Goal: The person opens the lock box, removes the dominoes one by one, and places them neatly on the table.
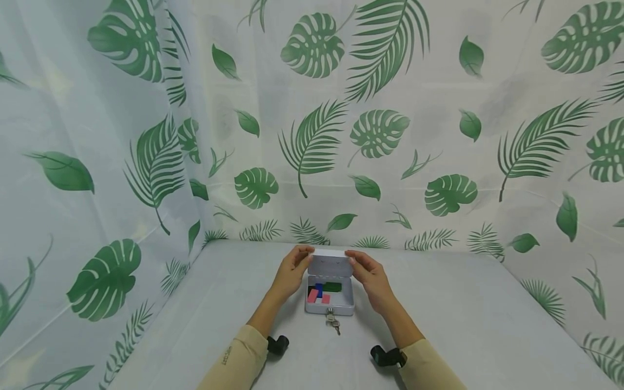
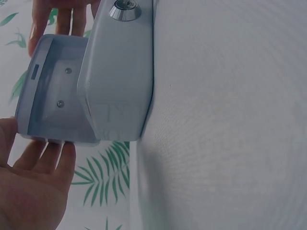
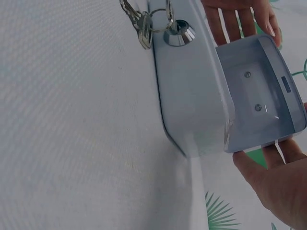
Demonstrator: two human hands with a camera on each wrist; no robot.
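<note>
Small metal box (image 1: 330, 303) sits mid-counter (image 1: 463, 325), blocks (image 1: 319, 294) inside, keys (image 1: 333, 321) in the front lock. Left hand (image 1: 291, 272) and right hand (image 1: 369, 273) grip the raised lid (image 1: 330, 264) by its sides, fingers curled around the edges. Best swung evenly so the box stays put.

The person wore long, close-fitting beige fabric sleeves (image 1: 234, 360) reaching to the forearms, the left one bearing small dark lettering; a black plastic wrist-mounted camera (image 1: 387, 356) sat beside each cuff.
</note>
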